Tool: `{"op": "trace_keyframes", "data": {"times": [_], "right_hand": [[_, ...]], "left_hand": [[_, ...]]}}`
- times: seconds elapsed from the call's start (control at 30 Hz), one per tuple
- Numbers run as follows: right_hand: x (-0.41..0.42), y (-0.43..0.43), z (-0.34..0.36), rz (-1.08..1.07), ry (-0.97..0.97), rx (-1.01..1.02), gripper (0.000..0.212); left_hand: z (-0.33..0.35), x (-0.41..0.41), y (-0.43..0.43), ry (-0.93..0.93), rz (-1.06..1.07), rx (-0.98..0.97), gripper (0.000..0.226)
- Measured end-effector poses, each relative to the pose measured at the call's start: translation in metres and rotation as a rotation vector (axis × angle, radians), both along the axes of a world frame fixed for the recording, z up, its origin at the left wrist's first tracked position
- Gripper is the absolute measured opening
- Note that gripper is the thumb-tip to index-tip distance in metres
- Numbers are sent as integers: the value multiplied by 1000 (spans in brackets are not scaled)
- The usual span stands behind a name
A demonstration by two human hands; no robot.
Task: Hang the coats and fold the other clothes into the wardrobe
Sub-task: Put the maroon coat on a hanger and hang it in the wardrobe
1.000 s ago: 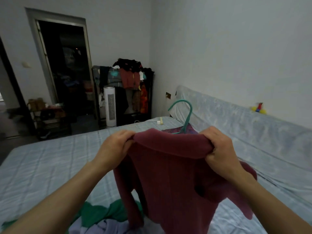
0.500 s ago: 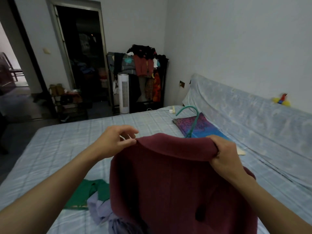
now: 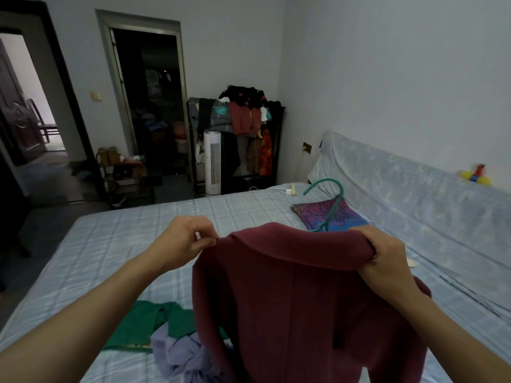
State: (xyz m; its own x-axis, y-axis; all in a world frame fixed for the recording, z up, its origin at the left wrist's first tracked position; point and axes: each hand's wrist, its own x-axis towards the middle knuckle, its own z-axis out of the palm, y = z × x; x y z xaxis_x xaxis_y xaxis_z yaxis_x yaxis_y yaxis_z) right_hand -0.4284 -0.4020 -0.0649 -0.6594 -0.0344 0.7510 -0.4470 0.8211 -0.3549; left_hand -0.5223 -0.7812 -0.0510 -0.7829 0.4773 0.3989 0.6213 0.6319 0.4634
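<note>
The fingers [image 3: 206, 240] of the left hand [image 3: 185, 241] are pinching one end of the collar of the maroon coat [image 3: 290, 299]; those of the right hand [image 3: 387, 261] are curling over the other end; between the two grips the collar is stretching across, and below them the coat is hanging free above the bed [image 3: 124, 244]. Just beyond the right fingers a teal hanger [image 3: 333, 199] is poking up; whether its lower part is inside the coat I cannot tell. Below the left fingers a green garment [image 3: 154, 324] and a lilac one [image 3: 179, 352] are lying crumpled; far beyond both hands a loaded clothes rack [image 3: 243, 125] is standing in the corner. The step in hand looks like getting the coat onto the hanger; the next move is probably calling for one hand to free itself and seat the hanger in the shoulders while the other is bearing the weight.
</note>
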Motion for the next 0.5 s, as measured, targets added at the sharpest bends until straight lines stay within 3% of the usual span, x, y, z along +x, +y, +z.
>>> {"op": "trace_keyframes", "data": {"times": [0.17, 0.5], "right_hand": [[-3, -9, -3, 66, -22, 13, 30], [-11, -47, -9, 207, -31, -45, 19]], "left_hand": [[-8, 9, 12, 39, -33, -54, 16], [0, 43, 81, 230, -36, 201, 12]]}}
